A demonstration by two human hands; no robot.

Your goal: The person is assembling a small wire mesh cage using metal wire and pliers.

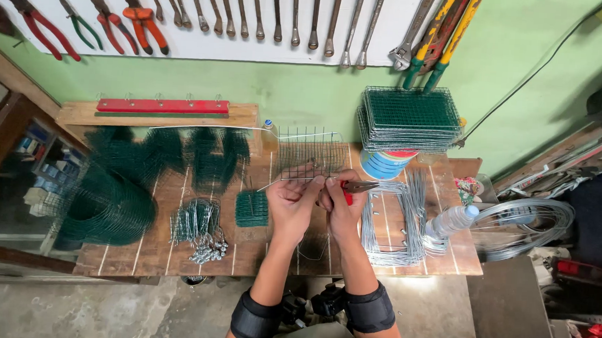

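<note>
My left hand (292, 202) pinches a thin metal wire (272, 182) that runs from the fingers out to the left. My right hand (341, 208) grips red-handled pliers (355, 187), whose jaws point right, just beside the left fingertips. Both hands hover above the middle of a wooden workbench (157, 251). A small wire-mesh cage piece (310, 153) stands upright just beyond the hands.
Rectangular wire frames (389, 226) lie right of the hands, a plastic bottle (451, 220) and a wire coil (527, 224) further right. Green mesh pieces (107, 202), a small mesh square (252, 208) and wire hooks (200, 229) lie left. Stacked mesh panels (408, 118) sit behind; tools hang on the wall.
</note>
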